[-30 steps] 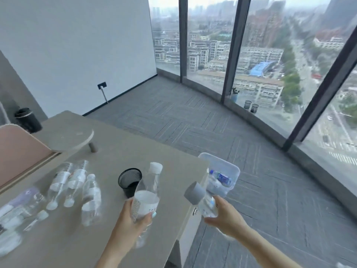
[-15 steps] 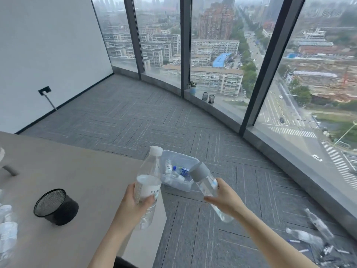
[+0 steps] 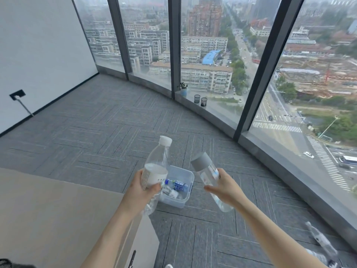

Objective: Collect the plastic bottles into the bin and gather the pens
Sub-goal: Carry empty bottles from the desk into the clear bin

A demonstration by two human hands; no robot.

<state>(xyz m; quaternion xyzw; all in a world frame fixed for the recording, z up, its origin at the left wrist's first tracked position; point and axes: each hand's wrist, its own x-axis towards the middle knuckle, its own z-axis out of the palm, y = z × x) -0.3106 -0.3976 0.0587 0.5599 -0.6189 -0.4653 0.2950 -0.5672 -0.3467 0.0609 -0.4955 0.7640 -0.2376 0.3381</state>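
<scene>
My left hand (image 3: 140, 192) grips a clear bottle with a white cap and white label (image 3: 157, 167), held upright just left of the bin. My right hand (image 3: 225, 189) grips a clear bottle with a grey cap (image 3: 206, 171), tilted with its cap toward the upper left. Between and below both hands a translucent plastic bin (image 3: 185, 198) stands on the carpet beside the table; several bottles lie in it, one with a blue label (image 3: 179, 185). More clear bottles (image 3: 320, 238) lie on the floor at the lower right by the window.
The beige table (image 3: 58, 219) fills the lower left, its corner close to the bin. A dark mesh cup's rim (image 3: 7, 263) shows at the bottom left edge. Two mesh cups (image 3: 201, 100) and a small plant (image 3: 183, 89) stand on the window sill. Grey carpet spreads ahead.
The view has swung right, away from the table's bottles and mesh cup. Both hands, each still holding its bottle, now hover closer over the bin.
</scene>
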